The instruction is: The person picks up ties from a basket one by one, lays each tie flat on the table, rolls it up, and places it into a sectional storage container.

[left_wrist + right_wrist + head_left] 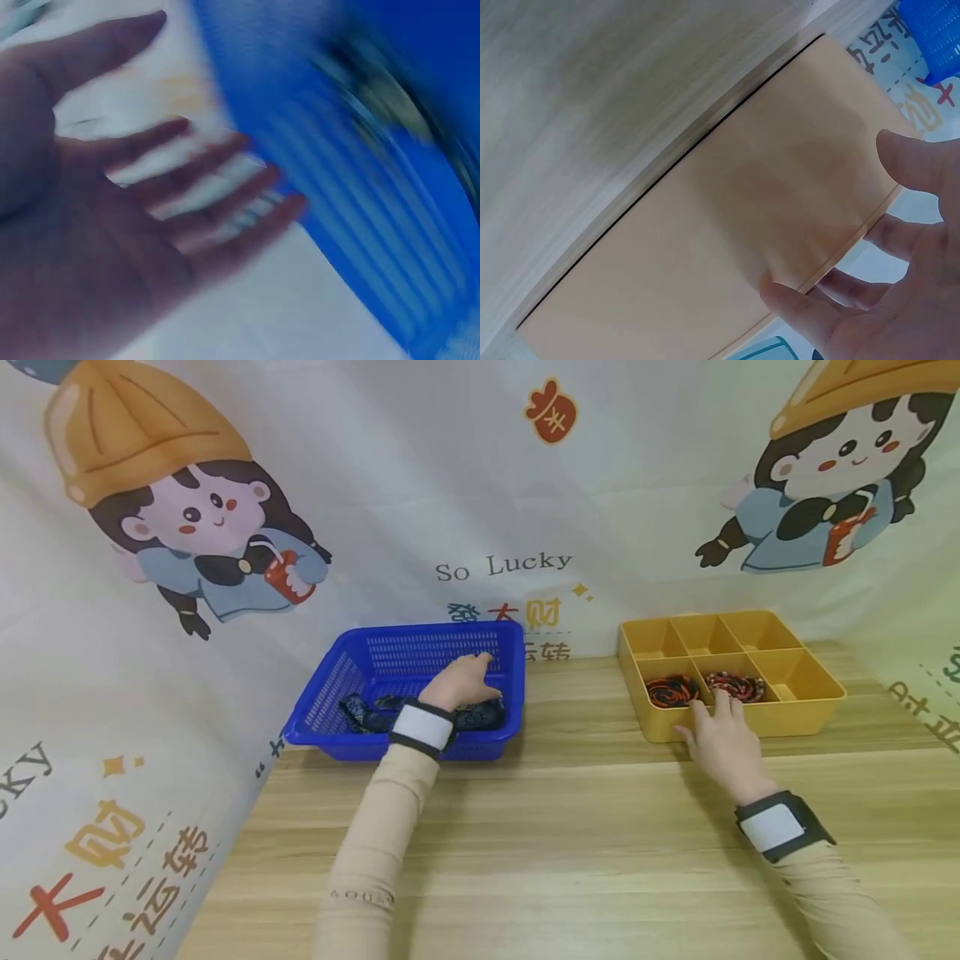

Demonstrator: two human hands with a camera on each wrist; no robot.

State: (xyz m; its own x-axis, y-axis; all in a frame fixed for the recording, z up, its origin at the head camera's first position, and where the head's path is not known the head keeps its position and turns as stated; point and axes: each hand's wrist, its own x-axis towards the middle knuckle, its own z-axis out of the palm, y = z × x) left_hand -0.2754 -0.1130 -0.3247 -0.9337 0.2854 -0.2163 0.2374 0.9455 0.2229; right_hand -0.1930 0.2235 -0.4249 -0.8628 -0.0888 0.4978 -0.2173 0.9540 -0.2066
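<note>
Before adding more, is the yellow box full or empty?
Partly full: the box holds two coils; its other four compartments look empty.

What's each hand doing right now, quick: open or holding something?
Left hand: open over the blue basket, holding nothing.
Right hand: open at the front edge of the yellow box; can't tell if it touches a rolled cloth.

Closed in at back + both sides by pale printed cloth [390,460], lightly creased — patterned w/ a cartoon figure [195,510] at L, similar one at R, both in orange hats, plus red emblem [552,414], "So Lucky" lettering [504,567] & coloured Chinese chars [108,835]. Set below w/ light wood-grain tabletop [585,835] — lit softly, w/ faint shadows
</note>
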